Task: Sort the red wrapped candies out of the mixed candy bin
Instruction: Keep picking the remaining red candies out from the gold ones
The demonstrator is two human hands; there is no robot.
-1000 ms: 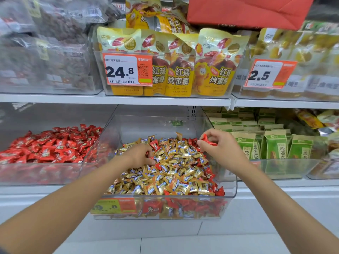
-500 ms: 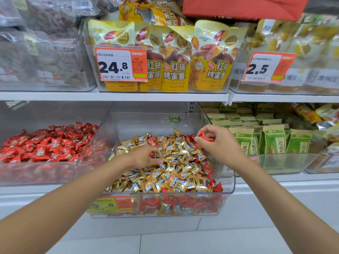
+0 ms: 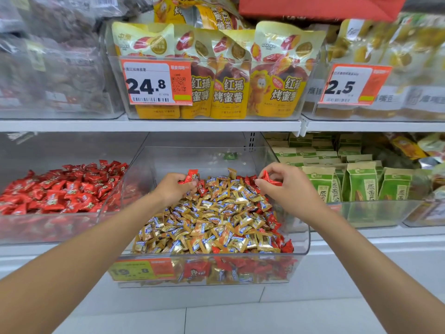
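Your L hand (image 3: 172,189) is curled, fingertips pinching the L candy (image 3: 192,175): red, glossy crinkled foil, pillow-shaped, its serrated end sticking up above the fingers. More red shows lower by the thumb; can't tell if that's a 2nd piece. Your R hand (image 3: 286,186) is curled too, thumb and fingers pinching the R candy (image 3: 269,178), same red foil w/ a twisted, pointed end. So 2 hands, 1 sure candy each, both held just above the far end of the heap.

The bin (image 3: 306,237) sits under and between both hands: clear hard plastic, rounded corners, low scooped front. It's heaped w/ gold candies (image 3: 212,220), small shiny foil pillows w/ blue-white labels, too many to count. Loose reds (image 3: 274,224) lie mixed in, mostly along the edge below your R hand and down to the near corner, w/ more visible through the front wall.

Left of your L hand is a red bin (image 3: 48,229), also clear plastic, piled w/ red foil pieces only. Right of your R hand stand green packs (image 3: 361,184), flat upright rectangles w/ a matte look; 3 in the nearest row, more behind. Above both hands, past a white shelf (image 3: 192,125), are yellow pouches (image 3: 228,75), glossy and soft-edged, 4 across the front.

Tags: 3 orange-white cards. The 24.8 tag (image 3: 156,81) is above your L hand, the 2.5 tag (image 3: 354,84) above-right of your R hand, and a blurry yellow tag (image 3: 142,268) is on the bin front below your L wrist.
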